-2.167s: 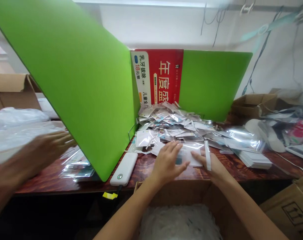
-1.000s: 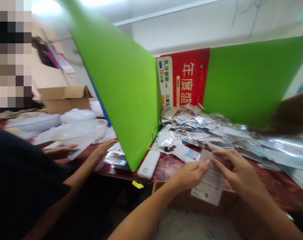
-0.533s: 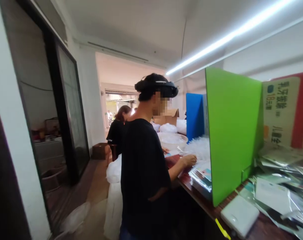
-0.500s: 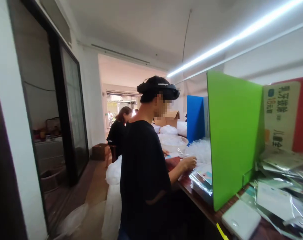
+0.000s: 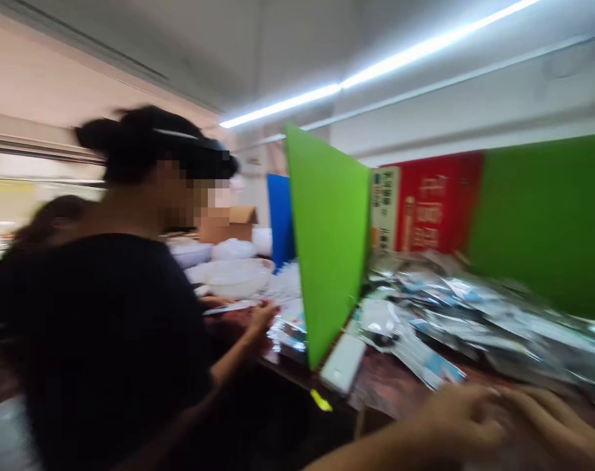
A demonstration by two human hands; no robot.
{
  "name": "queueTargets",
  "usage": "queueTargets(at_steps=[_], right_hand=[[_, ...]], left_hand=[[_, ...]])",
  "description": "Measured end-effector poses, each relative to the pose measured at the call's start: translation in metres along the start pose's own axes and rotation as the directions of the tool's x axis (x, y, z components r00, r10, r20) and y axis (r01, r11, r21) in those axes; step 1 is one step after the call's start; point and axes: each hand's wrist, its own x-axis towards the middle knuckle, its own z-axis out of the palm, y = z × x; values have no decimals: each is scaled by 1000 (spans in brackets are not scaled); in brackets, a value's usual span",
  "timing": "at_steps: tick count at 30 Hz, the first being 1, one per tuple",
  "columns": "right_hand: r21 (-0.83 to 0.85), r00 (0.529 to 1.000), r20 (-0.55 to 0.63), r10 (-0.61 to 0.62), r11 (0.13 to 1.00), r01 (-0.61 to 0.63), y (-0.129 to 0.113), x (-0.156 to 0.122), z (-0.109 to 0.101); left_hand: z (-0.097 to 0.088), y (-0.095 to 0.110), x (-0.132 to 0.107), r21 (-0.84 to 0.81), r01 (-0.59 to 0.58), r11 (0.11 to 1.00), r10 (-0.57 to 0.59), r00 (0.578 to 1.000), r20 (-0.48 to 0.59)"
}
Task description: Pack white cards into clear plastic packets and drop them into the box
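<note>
At the lower right, my left hand (image 5: 461, 418) and my right hand (image 5: 555, 422) are close together over the dark reddish table (image 5: 376, 386). Both are smeared by motion, so I cannot make out how the fingers are set or whether anything is between them. Just beyond my left hand lies a clear packet with a white and blue card (image 5: 432, 363). A long heap of shiny clear packets (image 5: 493, 327) spreads behind both hands. Left of the packets, a flat white box-like object (image 5: 343, 363) rests near the table edge.
A green divider panel (image 5: 326, 242) stands upright on the table, with a blue panel (image 5: 279, 219) behind it. Red and green boards (image 5: 439, 203) back the heap. At the left, a co-worker in black (image 5: 120, 327) handles items near a pale basin (image 5: 238, 278); another person (image 5: 61, 216) is behind.
My view has swung right and down. My two hands have come into the picture at the lower right. More of the packet heap and the boards behind it shows; the doorway has left view.
</note>
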Motion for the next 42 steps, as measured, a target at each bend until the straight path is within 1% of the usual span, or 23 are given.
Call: queueTargets(at_steps=[2, 4, 6, 9, 12, 15, 18, 20, 21, 23, 24, 25, 26, 27, 28, 29, 30, 31, 32, 34, 35, 37, 42], right_hand=[[-222, 999, -4, -53, 974, 51, 18, -14, -41], [-451, 974, 130, -186, 864, 225, 23, -19, -67], [-612, 912, 280, -300, 676, 411, 23, -16, -77], [-671, 888, 316, -333, 584, 457, 23, -8, -75], [-626, 894, 279, -350, 640, 446, 26, -6, -71], [-499, 936, 188, -298, 791, 353, 28, -6, -71], [-361, 984, 40, -171, 916, 174, 32, 0, -79], [-276, 989, -146, -25, 961, -17, 39, 8, -89], [-189, 960, -270, 79, 973, -133, 43, 13, -96], [101, 812, -493, 312, 948, -303, 48, 20, -112], [257, 732, -546, 407, 913, -316, 47, 22, -118], [374, 687, -556, 467, 879, -294, 44, 23, -124], [439, 691, -536, 485, 859, -263, 39, 22, -127], [451, 746, -476, 466, 857, -248, 31, 19, -129], [418, 836, -359, 414, 873, -253, 22, 15, -129], [347, 924, -187, 335, 902, -257, 13, 10, -126], [257, 967, 83, 242, 932, -256, 4, 4, -123], [181, 925, 355, 134, 961, -209, -3, -1, -119], [137, 818, 573, 46, 979, -151, -9, -6, -114], [91, 594, 804, -34, 994, -65, -13, -12, -105], [70, 538, 842, -29, 996, -55, -12, -14, -102], [20, 535, 844, 25, 997, -79, -7, -15, -98], [35, 705, 692, 158, 967, -252, 3, -10, -98]], left_hand=[[10, -6, 5, 66, -41, 997, 42, 999, -14], [11, -12, 12, 76, -123, 989, 126, 991, -36], [8, -14, 17, 68, -202, 977, 206, 977, -56], [4, -11, 19, 62, -213, 975, 214, 977, -9], [4, -7, 19, 96, -187, 978, 184, 982, 36], [5, -6, 21, 67, -183, 981, 181, 983, 38], [3, -7, 22, 12, -194, 981, 194, 981, -7], [-2, -6, 20, -46, -153, 987, 151, 987, -53], [-6, -5, 19, -101, -110, 989, 102, 991, -81], [-15, -4, 17, -276, -17, 961, -29, 986, -163], [-20, -4, 17, -372, 6, 928, -94, 971, -220], [-24, -5, 18, -453, 2, 892, -150, 945, -291], [-28, -6, 20, -506, -25, 862, -192, 909, -371], [-30, -7, 21, -531, -64, 845, -216, 868, -447], [-32, -8, 23, -531, -102, 841, -224, 829, -513], [-32, -9, 25, -517, -130, 846, -220, 799, -560], [-31, -10, 26, -502, -145, 853, -210, 785, -583], [-30, -11, 27, -492, -146, 858, -199, 788, -582], [-28, -12, 28, -487, -139, 862, -189, 803, -565], [-24, -13, 28, -472, -115, 874, -167, 842, -514], [-23, -13, 28, -462, -106, 881, -153, 859, -488], [-21, -15, 29, -432, -98, 897, -123, 882, -455], [-23, -19, 31, -402, -74, 913, -125, 886, -447]])
